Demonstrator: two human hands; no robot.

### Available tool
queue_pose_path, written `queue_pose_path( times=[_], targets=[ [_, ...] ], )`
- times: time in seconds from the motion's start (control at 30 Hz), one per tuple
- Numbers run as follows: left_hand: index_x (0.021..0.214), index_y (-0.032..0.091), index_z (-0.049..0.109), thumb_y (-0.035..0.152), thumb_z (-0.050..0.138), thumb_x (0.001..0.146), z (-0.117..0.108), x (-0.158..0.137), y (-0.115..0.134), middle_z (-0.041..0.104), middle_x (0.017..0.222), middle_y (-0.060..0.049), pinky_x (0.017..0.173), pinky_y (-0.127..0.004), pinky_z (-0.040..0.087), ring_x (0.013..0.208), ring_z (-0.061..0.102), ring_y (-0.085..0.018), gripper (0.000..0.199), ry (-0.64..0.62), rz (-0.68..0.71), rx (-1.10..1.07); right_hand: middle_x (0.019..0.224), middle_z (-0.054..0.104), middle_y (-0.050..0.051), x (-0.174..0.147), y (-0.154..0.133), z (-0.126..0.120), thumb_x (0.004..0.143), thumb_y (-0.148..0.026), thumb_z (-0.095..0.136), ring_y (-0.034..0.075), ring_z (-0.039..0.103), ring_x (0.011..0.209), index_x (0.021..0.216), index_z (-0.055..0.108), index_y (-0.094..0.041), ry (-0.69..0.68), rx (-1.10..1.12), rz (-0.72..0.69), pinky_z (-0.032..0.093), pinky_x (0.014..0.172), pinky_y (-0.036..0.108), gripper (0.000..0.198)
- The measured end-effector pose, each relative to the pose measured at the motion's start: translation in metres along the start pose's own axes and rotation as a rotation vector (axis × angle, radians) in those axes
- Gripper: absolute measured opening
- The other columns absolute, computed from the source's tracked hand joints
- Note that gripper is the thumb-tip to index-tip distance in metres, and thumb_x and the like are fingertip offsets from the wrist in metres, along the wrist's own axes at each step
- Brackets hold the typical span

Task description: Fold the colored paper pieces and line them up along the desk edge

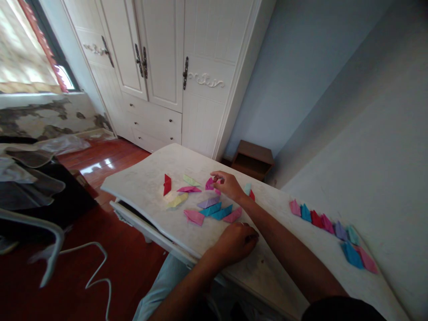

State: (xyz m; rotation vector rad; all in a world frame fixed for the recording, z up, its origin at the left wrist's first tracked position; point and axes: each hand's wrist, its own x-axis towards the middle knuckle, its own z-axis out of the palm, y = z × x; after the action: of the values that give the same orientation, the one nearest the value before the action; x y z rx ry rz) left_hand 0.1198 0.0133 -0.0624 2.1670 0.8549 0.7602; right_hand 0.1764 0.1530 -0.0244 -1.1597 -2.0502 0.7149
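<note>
My right hand reaches across the white table, thumb and forefinger apart, over a magenta folded paper piece. Whether the fingers touch the paper is unclear. Nearer to me, my left hand rests by the table's front edge with its fingers loosely curled; nothing shows in them. Between the hands lie a purple paper piece, blue pieces and a pink piece. Further left are a light pink one, a yellow one, a red one and a pale green one.
Several coloured folded pieces stand in a row along the wall on the right of the table. An open drawer juts out at its front. Beyond are a white wardrobe and a brown cabinet. A white cable lies on the floor.
</note>
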Motion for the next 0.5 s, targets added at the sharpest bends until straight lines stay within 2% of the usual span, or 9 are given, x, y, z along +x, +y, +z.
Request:
queue_pose_path(
  times=[0.13,0.23,0.37,0.5],
  targets=[
    [0.098,0.016,0.073,0.021,0.053,0.086,-0.003,-0.005,0.003,0.073,0.09,-0.008,0.075,-0.029,0.047,0.08,0.064,-0.019,0.023,0.013,-0.02,-0.02,0.08,0.066,0.002,-0.019,0.001,-0.015,0.073,-0.033,0.07,0.011,0.053,0.058,0.097,0.071,-0.015,-0.002,0.286,0.029,0.044,0.057,0.025,0.029],
    [0.098,0.016,0.073,0.022,0.053,0.087,-0.003,-0.006,0.004,0.073,0.093,-0.008,0.078,-0.029,0.048,0.083,0.065,-0.019,0.024,0.047,-0.051,-0.064,0.075,0.063,0.001,-0.041,-0.004,-0.032,0.071,-0.042,0.074,0.011,0.052,0.06,0.086,0.07,-0.017,0.024,0.387,0.064,0.043,0.057,0.025,0.03],
    [0.097,0.015,0.072,0.022,0.052,0.087,-0.001,-0.004,-0.001,0.073,0.091,-0.008,0.074,-0.028,0.049,0.077,0.064,-0.018,0.023,0.211,-0.132,-0.133,0.082,0.059,0.002,-0.073,-0.013,-0.054,0.067,-0.044,0.079,0.014,0.052,0.07,0.078,0.071,-0.02,0.059,0.385,0.005,0.044,0.063,0.027,0.029],
    [0.097,0.013,0.068,0.025,0.051,0.086,0.0,-0.001,-0.006,0.071,0.086,-0.008,0.067,-0.027,0.048,0.069,0.063,-0.016,0.024,0.4,-0.215,-0.288,0.083,0.055,0.003,-0.102,-0.02,-0.071,0.071,-0.047,0.077,0.015,0.053,0.075,0.078,0.073,-0.021,0.035,0.381,-0.029,0.044,0.066,0.028,0.028]
  ],
)
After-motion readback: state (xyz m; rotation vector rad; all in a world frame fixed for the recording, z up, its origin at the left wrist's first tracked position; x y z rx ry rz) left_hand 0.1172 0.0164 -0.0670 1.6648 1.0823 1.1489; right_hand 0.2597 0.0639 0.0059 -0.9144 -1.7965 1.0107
